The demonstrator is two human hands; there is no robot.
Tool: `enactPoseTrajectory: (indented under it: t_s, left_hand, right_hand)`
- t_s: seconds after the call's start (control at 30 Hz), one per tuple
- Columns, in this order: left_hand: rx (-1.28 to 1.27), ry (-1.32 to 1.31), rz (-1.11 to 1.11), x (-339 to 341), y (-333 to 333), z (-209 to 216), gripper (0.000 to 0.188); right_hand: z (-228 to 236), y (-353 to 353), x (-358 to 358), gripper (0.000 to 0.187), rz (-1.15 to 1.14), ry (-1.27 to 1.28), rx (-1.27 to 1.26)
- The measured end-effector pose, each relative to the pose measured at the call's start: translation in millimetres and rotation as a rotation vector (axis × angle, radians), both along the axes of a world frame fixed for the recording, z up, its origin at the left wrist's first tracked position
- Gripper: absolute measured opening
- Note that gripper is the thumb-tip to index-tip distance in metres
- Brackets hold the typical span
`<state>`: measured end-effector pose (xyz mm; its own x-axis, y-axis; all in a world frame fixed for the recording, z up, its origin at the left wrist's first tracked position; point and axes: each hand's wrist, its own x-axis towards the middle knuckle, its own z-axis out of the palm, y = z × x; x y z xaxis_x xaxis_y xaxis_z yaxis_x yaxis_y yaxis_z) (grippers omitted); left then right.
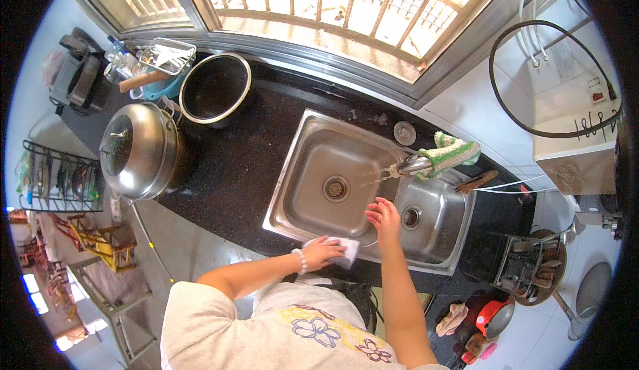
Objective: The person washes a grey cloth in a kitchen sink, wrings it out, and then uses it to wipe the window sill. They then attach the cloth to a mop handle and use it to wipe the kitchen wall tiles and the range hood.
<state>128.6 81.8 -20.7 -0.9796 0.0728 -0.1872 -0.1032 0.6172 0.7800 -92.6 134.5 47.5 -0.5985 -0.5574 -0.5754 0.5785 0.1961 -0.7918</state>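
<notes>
A black stone countertop carries an inset double-bowl stainless-steel sink, whose raised rim presumably keeps water off the stone. A lidded steel steamer pot stands at the left, beside a round dark-bottomed basin, both probably set there to leave the sink's edge accessible. The faucet, its upper part wrapped in a green-and-white knitted cover, points toward the larger bowl, so its thin stream falls inside. The right hand, empty with fingers loosely spread, hovers over the near end of the divider. The left hand, palm down, holds a white cloth at the larger bowl's front rim, perhaps flattened for contact; grip firmness cannot be told. The drain strainer sits low in that bowl, where water would collect.
</notes>
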Motion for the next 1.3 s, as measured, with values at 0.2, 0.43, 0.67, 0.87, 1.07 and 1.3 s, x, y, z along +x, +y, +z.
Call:
enactPoseTrajectory:
  t_s: [0.2,0.43,0.67,0.87,1.07,1.3]
  left_hand:
    - [0.536,-0.349,0.509,-69.2,-27.0,-8.0,0.042]
    - [0.365,0.45,1.274,-92.9,-206.2,43.0,0.035]
    - [-0.016,0.921,1.356,-202.8,-350.0,145.1,0.046]
    - [-0.112,0.835,1.181,-240.8,-319.5,129.9,0.056]
    - [0.323,0.576,1.103,-162.0,-265.4,42.9,0.039]
    - [-0.108,0.784,1.43,-135.6,-292.4,51.4,0.04]
  right_hand:
    - [-2.9,-0.7,-0.5,0.023,-0.094,-0.001,-0.023]
    - [4.5,11.9,-16.0,0.024,-0.142,-0.005,-0.024]
    - [-6.8,13.0,-21.8,0.023,-0.13,-0.022,0.035]
    - [-18.5,7.5,-24.2,0.023,-0.129,-0.025,0.069]
    - [-41.3,-4.5,-22.7,0.024,-0.063,-0.064,0.09]
    - [-65.6,-51.7,-41.5,0.023,0.196,0.639,0.147]
